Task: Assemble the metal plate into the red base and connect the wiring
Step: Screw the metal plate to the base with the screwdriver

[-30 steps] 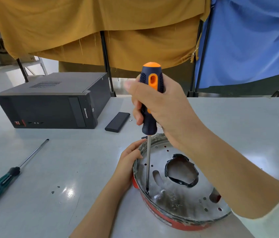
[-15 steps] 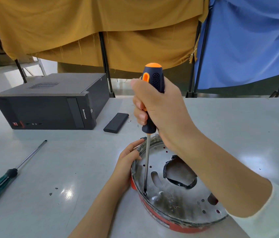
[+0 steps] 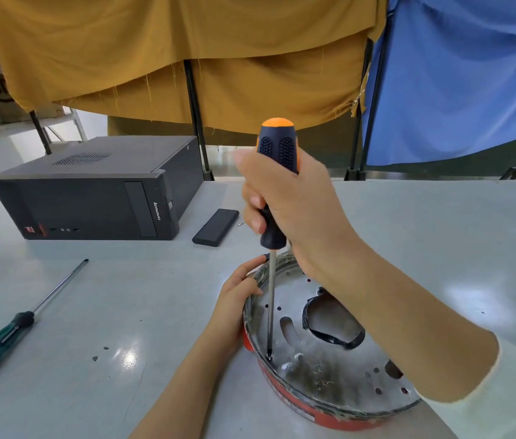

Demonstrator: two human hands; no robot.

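Head view. The right hand point(image 3: 294, 210) is wrapped around the handle of the driver point(image 3: 274, 191), which stands nearly upright with its tip set on a screw point(image 3: 269, 356) at the near-left edge of the plate point(image 3: 323, 353). The plate sits inside the red base point(image 3: 285, 397), which rests on the tabletop point(image 3: 123, 296) at lower right. The left hand point(image 3: 237, 299) curls over the left rim of the base, fingertips hooked onto the plate's edge, steadying it.

Left of the base lies a green driver point(image 3: 12, 331); behind the base, a black case point(image 3: 215, 227), and further left behind it a computer point(image 3: 98, 191).

Risks, as judged from this pose: the long shaft gives leverage, so a slight tilt may cam the tip out of the screw head and scar the plate or jab the left fingers just beside the shaft. If the plate's hole is not aligned with the base, the screw may cross-thread. The plate's cut-out point(image 3: 329, 318) has a dark lining; whether wiring lies beneath and could be pinched cannot be told.
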